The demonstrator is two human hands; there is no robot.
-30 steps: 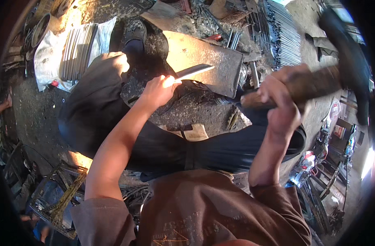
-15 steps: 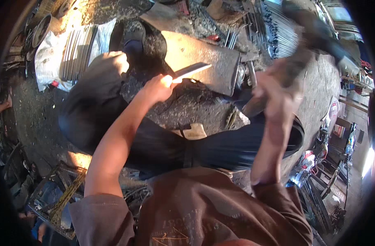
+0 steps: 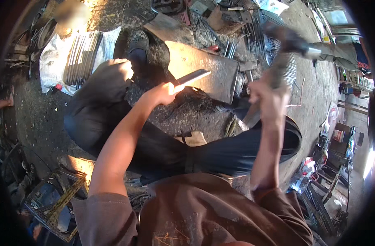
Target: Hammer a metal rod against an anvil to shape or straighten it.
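- At ten o'clock, one row of metal strips (image 3: 83, 55) lies on one white sheet (image 3: 52, 67); sunlight and shadow keep me from an exact count of the strips.
- At eleven o'clock, the one left hand (image 3: 165, 93) has its fingers curled tight around the near end of a blade.
- At twelve o'clock is that single dark blade (image 3: 194, 76), its tip pointing to two o'clock over the slab; whether they touch, I cannot tell. It looks stiff, fairly light and perhaps slick; the end in the fist seems the right hold, clear of the edges.
- At one o'clock sits one broad metal slab (image 3: 220, 74), likely heavy and rigid.
- At two o'clock, the right hand (image 3: 267, 96) wraps its fingers around one thick-handled hammer (image 3: 284, 39), blurred and probably head-heavy; a low grip suits it.
- Just beyond, one stack of rods (image 3: 292, 67), too many to count.
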